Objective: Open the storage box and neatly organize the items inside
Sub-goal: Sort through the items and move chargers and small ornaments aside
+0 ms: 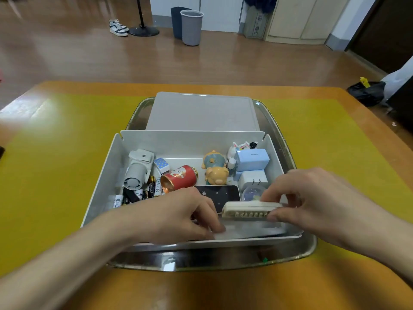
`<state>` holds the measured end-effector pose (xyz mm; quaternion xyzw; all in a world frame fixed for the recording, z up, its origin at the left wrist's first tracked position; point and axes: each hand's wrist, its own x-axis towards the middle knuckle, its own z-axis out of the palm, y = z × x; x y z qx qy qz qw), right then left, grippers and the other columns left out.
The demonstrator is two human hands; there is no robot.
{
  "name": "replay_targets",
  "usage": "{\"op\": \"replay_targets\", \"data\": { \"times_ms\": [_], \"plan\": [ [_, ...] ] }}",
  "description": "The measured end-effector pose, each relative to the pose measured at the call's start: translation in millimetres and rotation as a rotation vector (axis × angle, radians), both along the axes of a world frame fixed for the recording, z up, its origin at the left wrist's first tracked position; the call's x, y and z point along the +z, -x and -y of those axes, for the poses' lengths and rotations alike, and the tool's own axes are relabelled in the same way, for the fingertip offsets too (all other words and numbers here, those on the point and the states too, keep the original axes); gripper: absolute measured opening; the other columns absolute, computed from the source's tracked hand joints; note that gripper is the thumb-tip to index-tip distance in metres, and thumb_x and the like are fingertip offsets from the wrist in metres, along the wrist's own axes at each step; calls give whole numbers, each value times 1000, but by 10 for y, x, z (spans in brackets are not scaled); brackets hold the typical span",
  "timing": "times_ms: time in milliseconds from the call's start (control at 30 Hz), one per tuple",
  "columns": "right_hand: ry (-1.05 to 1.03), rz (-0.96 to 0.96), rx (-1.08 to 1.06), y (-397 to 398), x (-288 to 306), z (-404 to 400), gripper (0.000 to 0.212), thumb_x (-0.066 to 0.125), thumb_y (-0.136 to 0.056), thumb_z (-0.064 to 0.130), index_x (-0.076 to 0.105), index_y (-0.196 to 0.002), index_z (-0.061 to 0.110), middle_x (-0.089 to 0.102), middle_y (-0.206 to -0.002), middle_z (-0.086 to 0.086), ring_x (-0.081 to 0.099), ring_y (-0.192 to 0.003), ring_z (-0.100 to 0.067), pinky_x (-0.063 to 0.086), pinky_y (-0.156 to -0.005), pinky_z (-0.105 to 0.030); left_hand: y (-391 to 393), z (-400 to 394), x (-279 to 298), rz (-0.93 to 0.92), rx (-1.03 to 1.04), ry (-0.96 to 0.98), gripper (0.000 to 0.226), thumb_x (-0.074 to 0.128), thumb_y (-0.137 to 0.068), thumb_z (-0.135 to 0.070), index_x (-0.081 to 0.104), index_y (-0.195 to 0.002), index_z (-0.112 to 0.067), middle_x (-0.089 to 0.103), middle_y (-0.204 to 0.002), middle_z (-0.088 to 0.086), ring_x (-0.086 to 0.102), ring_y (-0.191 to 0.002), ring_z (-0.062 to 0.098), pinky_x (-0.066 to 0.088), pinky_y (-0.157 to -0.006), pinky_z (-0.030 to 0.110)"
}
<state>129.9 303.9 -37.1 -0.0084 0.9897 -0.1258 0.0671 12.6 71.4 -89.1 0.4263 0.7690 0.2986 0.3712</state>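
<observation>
Wooden floor and a grey bin [191, 27] lie behind; in front of you a yellow-topped table [55, 135] carries a metal tray [288, 153], and on the tray sits the storage box [105, 171], open, with its lid [201, 113] lying flat at the tray's far edge.

Your right hand [312, 198] pinches a cream harmonica [250, 210] by its right end, thumb under and fingers over, just above the box's near right corner. It looks stiff and fairly light, with a smooth cover that could slip, so I would keep hold across its long sides. Your left hand [178, 215] reaches inside the near wall, fingers bent down onto the box floor; whether they grasp anything you cannot tell.

Inside the box:
- A dark phone [218, 194] lies flat, mid-near.
- A red tin [180, 177] lies on its side.
- Loose batteries [143, 193] cluster toward the left wall, likely to roll.
- A grey handheld fan [137, 168] is at the far left.
- Two small pig figurines [215, 170] stand in the middle, probably fragile.
- A blue charger [252, 159] and a white plug [252, 179] sit at the far right corner.
</observation>
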Motion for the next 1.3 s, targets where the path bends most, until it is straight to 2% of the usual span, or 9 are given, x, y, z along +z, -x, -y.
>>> {"op": "replay_targets", "data": {
  "times_ms": [167, 300, 400, 467, 767, 900, 1067, 1200, 1300],
  "plan": [
    [-121, 115, 136, 24, -48, 35, 18, 66, -88, 50, 66, -105, 44, 61, -88, 20, 56, -88, -1, 48, -71, -29, 61, 91, 90, 43, -78, 37, 21, 62, -97, -21, 77, -110, -26, 67, -112, -24, 61, -107, -7, 45, -90, 11],
    [-332, 164, 203, 48, -118, 134, 16, 53, -91, 35, 50, -83, 22, 54, -85, 10, 56, -89, -13, 47, -63, -35, 74, 137, 130, -14, -62, 69, 20, 61, -96, -26, 76, -109, -31, 70, -104, -26, 64, -100, -7, 51, -86, 15],
    [-398, 172, 213, 60, -157, 200, 22, 48, -91, 29, 41, -72, 22, 46, -81, 10, 54, -90, -14, 38, -56, -31, 85, 178, 92, -382, -58, 118, 15, 68, -89, -37, 71, -104, -36, 65, -92, -23, 61, -87, -3, 50, -72, 16],
    [-386, 141, 225, 63, -160, 192, 21, 47, -93, 35, 47, -74, 25, 47, -86, 11, 47, -94, -9, 39, -57, -28, 77, 200, 39, -610, -116, 192, 23, 69, -85, -45, 66, -107, -38, 58, -93, -19, 55, -85, 1, 49, -70, 24],
    [-222, 74, 188, 170, -190, 163, 56, 27, -72, 87, 61, -98, 51, 53, -86, 31, 50, -87, 9, 45, -58, -20, 91, 124, -107, -826, -246, 140, 21, 69, -82, -49, 64, -87, -29, 55, -82, -12, 47, -67, 10, 28, -50, 25],
    [-225, 90, 265, 256, -271, 301, 55, 35, -73, 85, 51, -117, 56, 53, -102, 31, 52, -95, 3, 40, -63, -16, 91, 156, -139, -865, -229, 204, 23, 66, -83, -47, 65, -79, -24, 55, -77, -7, 51, -65, 15, 35, -51, 26],
    [-219, 99, 308, 323, -300, 307, 42, 56, -75, 78, 58, -108, 52, 55, -97, 29, 51, -86, 2, 34, -58, -15, 124, 243, -22, -775, -220, 284, 25, 64, -85, -48, 64, -85, -22, 61, -80, -4, 57, -74, 19, 36, -56, 27],
    [-177, 124, 278, 343, -281, 302, 53, 38, -70, 88, 59, -102, 51, 56, -92, 31, 49, -82, 10, 32, -56, -16, 231, 391, 225, -633, -31, 228, 31, 65, -80, -62, 63, -90, -33, 63, -77, -17, 57, -73, 2, 40, -57, 23],
    [-141, 127, 240, 378, -241, 321, 56, 31, -74, 88, 63, -96, 48, 61, -87, 30, 53, -77, 11, 32, -54, -16, 352, 431, 291, -773, 174, 55, 24, 62, -85, -57, 66, -96, -35, 60, -90, -19, 57, -83, 2, 45, -63, 26]
  ]
}}
